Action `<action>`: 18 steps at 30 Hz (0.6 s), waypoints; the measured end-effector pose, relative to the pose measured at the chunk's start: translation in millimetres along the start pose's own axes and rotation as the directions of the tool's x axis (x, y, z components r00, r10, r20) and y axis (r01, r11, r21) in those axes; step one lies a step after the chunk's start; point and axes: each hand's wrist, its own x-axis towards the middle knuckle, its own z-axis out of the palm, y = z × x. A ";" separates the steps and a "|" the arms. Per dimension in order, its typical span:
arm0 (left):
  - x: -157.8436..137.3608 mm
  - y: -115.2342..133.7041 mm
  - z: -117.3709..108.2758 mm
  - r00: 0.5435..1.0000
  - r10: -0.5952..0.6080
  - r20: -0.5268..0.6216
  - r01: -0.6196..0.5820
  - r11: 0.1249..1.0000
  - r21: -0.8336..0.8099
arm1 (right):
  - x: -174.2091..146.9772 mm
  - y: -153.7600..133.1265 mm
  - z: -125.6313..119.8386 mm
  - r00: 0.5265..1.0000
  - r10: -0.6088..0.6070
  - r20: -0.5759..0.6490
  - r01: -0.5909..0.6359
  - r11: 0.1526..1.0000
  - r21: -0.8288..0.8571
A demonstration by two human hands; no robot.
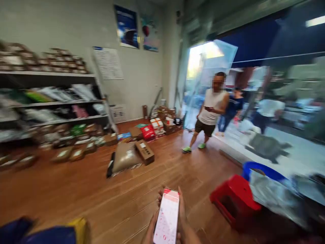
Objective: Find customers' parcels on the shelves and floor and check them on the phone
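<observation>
A smartphone [166, 217] with a lit white and red screen is held upright at the bottom middle of the head view. My left hand [151, 226] wraps its left edge, with fingertips showing near the top left corner. Along the right edge lies my right hand [185, 217], closed against the phone, its thumb side up. The screen's small text and icons are too blurred to read. The fingers behind the phone are hidden.
Shelves [50, 105] of parcels line the left wall. A large plastic-wrapped parcel [125, 157] and a carton [144, 151] lie on the wooden floor. A person [212, 105] holding a phone stands by the glass door. A red stool [237, 193] and blue tub [264, 169] are at right.
</observation>
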 end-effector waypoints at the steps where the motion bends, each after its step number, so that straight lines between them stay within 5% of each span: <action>1: -2.3 12.1 -11.0 0.998 0.062 -0.007 -0.062 0.996 -0.065 | 10.3 13.8 5.7 0.998 0.062 0.005 -0.062 0.998 -0.015; 8: 6.6 79.4 -74.2 0.964 0.257 0.066 -0.224 0.923 -0.313 | 70.7 98.1 32.0 0.908 0.419 0.011 -0.409 0.891 -0.195; 14: 48.7 134.9 -126.0 0.900 0.432 -0.060 -0.430 0.856 -0.286 | 141.2 138.2 46.6 0.885 0.461 0.065 -0.438 0.872 -0.220; 18: 77.6 198.6 -163.5 0.893 0.403 -0.200 -0.439 0.878 -0.191 | 218.0 151.8 63.0 0.865 0.494 0.089 -0.488 0.869 -0.085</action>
